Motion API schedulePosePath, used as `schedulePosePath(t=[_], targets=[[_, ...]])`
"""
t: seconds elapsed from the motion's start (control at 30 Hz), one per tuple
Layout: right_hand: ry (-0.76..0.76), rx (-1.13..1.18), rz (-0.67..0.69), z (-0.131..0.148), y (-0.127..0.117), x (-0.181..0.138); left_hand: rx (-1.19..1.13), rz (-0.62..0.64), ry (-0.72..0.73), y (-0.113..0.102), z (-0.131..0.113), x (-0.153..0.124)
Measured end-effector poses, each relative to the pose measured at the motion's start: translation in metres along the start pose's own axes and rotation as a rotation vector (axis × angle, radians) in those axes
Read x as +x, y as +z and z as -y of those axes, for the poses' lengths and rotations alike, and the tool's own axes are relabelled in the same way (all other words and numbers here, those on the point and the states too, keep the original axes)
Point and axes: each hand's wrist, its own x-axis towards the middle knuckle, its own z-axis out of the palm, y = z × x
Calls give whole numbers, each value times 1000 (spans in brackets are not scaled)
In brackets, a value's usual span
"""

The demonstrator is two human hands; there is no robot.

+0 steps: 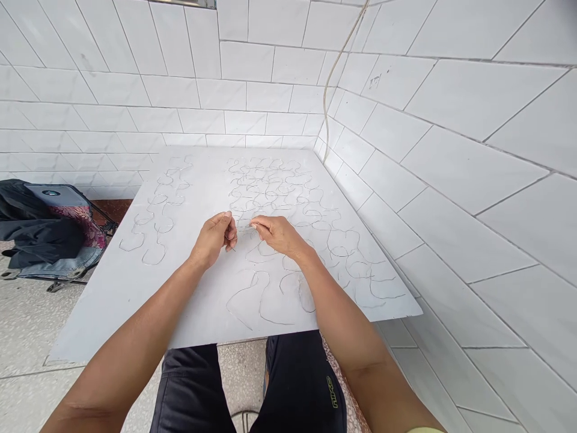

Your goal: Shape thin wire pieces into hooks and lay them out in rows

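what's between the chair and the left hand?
In the head view, a group of thin curled strands lies there, on the white tabletop, between the chair and the left hand.

On the right leg of the dark trousers [297, 385] we can read one brand, lettering [332, 392] in yellowish-green outline that runs sideways along the cloth and looks to us like NIKE. On the grey-blue fabric of the folding chair [73, 196] at the left we see a round badge [51, 192], too small for us to read. On the tiled wall [473, 156] to the right we find a faint grey mark [375, 81], whose characters, if any, we cannot make out
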Motion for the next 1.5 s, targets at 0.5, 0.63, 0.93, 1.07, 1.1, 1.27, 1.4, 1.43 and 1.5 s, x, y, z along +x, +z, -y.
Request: schedulePosePath(t=[0.5, 0.63, 0.93, 1.07, 1.1, 1.27, 1.4, 1.43, 1.5], targets=[[-155, -123, -42, -7, 7, 4, 111, 140, -50, -7, 1, 5], [-198, -110, 14, -9, 6, 3, 114, 185, -101, -14, -1, 7], [-230, -140, 55, -6, 9, 2, 219, 328, -195, -17, 0, 8], [-193, -201, 16, -7, 9, 4, 241, 291, -164, -13, -1, 7], [-181, -217, -3, -8, 9, 4, 249, 286, -155, -13, 0, 6], [-148, -235, -42, -9, 13, 5, 267, 273, -137, -13, 1, 6], [-156, -191, -46, -10, 15, 5, 197, 268, -117, -10, 3, 6], [-158, -180, -51, -11, 15, 4, 178, 272, -115, -9, 3, 6], [-148, -167, -56, -11, 16, 4, 156, 277, -116, -8, 2, 6]])
